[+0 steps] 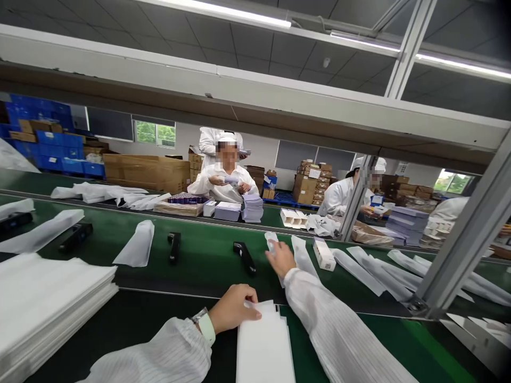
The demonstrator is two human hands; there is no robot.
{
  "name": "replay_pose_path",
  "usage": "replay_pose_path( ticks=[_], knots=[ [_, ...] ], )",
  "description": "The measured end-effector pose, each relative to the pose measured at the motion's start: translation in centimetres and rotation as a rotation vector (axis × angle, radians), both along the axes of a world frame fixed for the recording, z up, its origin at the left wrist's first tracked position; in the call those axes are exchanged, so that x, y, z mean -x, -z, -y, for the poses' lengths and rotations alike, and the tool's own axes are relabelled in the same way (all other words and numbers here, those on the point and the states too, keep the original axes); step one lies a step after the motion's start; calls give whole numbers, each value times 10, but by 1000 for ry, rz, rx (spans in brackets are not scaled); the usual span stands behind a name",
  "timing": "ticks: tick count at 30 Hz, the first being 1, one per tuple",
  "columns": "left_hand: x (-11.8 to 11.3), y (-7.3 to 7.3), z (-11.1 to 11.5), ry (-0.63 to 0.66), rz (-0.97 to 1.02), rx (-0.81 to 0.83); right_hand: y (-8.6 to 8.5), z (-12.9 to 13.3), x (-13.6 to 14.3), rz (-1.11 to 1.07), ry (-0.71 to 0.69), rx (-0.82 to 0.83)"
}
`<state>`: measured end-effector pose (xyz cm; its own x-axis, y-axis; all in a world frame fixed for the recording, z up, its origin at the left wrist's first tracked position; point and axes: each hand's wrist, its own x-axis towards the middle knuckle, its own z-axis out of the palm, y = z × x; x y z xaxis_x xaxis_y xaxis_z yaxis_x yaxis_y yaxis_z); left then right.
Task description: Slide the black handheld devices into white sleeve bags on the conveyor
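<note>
My left hand (235, 307), with a pale band and a watch at the wrist, is closed at the top end of a stack of white foam sleeves (263, 346). Its thumb and index finger pinch the upper edge of the stack. Over the green conveyor belt (207, 271), my right hand (282, 259) reaches forward, fingers apart, touching a white sleeve (271, 238) that lies partly under it. Left of that hand lies a black handheld device (245, 257). Another white sleeve (304, 255) and a small white box (323, 254) lie to its right.
A tall pile of white sheets (51, 303) stands at left. Along the belt lie more sleeves (138, 244) and black devices (174, 247). A metal post (459, 229) rises at right, below an overhead shelf (255, 96). Co-workers (225, 178) in white sit across the belt.
</note>
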<state>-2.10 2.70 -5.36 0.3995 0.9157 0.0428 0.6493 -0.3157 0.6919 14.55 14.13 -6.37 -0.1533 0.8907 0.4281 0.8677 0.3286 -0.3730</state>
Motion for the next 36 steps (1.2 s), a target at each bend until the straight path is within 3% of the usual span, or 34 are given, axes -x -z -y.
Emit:
replay_pose_path(
  ticks=[2,5,10,14,19,24,33,36],
  knots=[
    [-2,2,1,-32,24,-45,3,3,28,36,-154,46],
    [-3,3,5,-52,31,-86,13,2,52,-172,-206,213],
    [-2,1,13,-47,45,-153,17,-11,42,-563,-165,320],
    [2,4,16,-27,-24,-307,-6,-1,12,-848,-231,379],
    [4,10,16,39,-202,-689,-41,45,-14,-1275,-619,558],
    [3,10,17,97,-263,-703,-44,71,-13,-1235,-628,602],
    [4,12,15,81,-270,-798,-35,74,-2,-1263,-606,560],
    [3,11,15,44,-210,-757,-32,73,2,-1249,-562,552]
  ],
)
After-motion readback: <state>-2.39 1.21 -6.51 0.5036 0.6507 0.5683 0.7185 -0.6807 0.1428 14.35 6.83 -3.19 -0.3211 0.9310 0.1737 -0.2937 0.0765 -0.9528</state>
